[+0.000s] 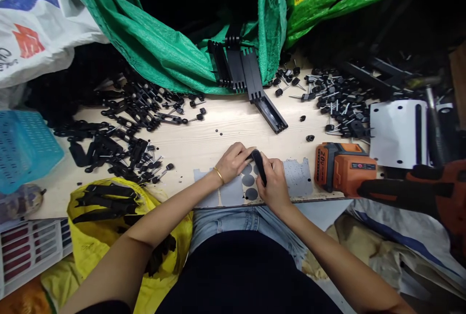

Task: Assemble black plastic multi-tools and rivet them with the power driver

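My right hand (274,184) is closed around a slim black plastic part (259,167), which points up and slightly left from the thumb. From the other side, my left hand (233,162) has its fingertips pinched together at the part's upper end; exactly what those fingers grip is partly hidden. Both hands are just above the near edge of the wooden table. Beneath them lie grey round discs (250,193) on a lighter strip, with a grey sheet (299,176) to the right. Beyond the hands, hinged black plastic pieces (251,76) hang out of a green sack.
Black jointed parts (124,124) are heaped at the left, and knobs with metal pins (337,95) at the right. An orange power tool battery (347,166) stands right of my hands. A green sack (171,57), yellow bag (87,236) and blue basket (27,149) surround the table.
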Action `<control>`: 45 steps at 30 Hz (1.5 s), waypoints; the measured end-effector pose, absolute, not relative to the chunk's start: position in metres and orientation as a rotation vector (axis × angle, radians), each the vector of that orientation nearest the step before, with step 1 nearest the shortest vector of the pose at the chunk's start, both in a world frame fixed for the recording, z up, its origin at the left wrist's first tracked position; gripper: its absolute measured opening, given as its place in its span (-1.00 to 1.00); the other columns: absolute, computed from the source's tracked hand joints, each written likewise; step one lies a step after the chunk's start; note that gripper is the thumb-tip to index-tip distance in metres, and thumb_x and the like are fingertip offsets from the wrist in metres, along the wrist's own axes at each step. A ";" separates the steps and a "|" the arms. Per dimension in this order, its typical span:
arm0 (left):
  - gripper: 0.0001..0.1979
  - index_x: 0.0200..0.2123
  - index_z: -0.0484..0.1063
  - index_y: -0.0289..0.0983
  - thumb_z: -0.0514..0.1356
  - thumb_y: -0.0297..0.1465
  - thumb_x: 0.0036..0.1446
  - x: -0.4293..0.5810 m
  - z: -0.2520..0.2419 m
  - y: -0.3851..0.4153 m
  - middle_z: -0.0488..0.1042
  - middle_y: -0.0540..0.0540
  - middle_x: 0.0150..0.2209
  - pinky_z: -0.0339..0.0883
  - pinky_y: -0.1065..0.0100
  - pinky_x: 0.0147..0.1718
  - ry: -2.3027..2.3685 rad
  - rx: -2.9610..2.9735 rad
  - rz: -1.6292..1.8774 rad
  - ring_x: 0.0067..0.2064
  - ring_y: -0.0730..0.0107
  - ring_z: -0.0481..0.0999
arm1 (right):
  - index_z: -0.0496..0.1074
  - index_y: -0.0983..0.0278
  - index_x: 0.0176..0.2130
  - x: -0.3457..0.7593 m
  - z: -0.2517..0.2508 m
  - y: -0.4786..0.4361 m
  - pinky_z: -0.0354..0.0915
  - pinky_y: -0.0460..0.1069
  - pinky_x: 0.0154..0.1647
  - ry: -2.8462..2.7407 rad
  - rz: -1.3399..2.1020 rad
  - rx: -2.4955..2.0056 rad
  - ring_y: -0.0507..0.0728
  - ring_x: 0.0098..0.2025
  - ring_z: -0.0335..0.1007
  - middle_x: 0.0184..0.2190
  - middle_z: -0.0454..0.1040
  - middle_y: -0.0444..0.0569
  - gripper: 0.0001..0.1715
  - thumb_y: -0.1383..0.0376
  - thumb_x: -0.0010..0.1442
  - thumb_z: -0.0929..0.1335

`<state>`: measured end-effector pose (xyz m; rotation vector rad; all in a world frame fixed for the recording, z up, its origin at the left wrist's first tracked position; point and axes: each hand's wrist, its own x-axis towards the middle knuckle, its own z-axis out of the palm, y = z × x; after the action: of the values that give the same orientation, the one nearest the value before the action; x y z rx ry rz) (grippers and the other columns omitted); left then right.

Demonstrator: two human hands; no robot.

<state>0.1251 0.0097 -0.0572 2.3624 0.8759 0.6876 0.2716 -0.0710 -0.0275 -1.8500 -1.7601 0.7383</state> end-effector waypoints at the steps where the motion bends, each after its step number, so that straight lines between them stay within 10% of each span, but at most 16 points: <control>1: -0.69 0.06 0.29 -0.28 0.02 -0.39 0.26 0.124 -0.057 0.011 0.25 -0.05 -0.35 0.35 0.36 -0.29 0.887 2.356 0.700 -0.30 0.39 0.30 | 0.00 0.24 0.28 0.271 -0.028 -0.071 0.29 0.13 -0.12 -1.763 0.725 -1.866 0.24 -0.14 0.16 -0.24 0.20 0.07 -0.15 0.51 0.02 0.21; 38: -0.78 -0.20 0.46 -0.26 0.20 -0.53 0.04 0.149 -0.049 0.010 0.36 -0.02 -0.37 0.34 0.38 -0.30 1.146 1.918 0.829 -0.30 0.40 0.39 | -0.02 0.28 0.28 0.272 -0.026 -0.068 0.30 0.12 -0.08 -1.783 0.635 -1.837 0.21 -0.11 0.19 -0.18 0.24 0.09 -0.22 0.43 0.10 0.24; 45: -0.77 -0.19 0.45 -0.25 0.19 -0.55 0.03 0.150 -0.055 0.009 0.35 -0.02 -0.37 0.34 0.37 -0.29 1.130 1.977 0.882 -0.28 0.38 0.39 | 0.31 0.35 0.07 0.321 0.020 -0.079 0.03 0.24 0.18 -2.067 -0.109 -2.013 0.29 0.13 0.14 0.05 0.30 0.23 -0.55 0.25 0.21 0.26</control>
<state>0.1497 0.0091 -0.0554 1.9770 1.1305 0.8820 0.3212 -0.0791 0.0203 -2.0131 -2.0667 -0.1094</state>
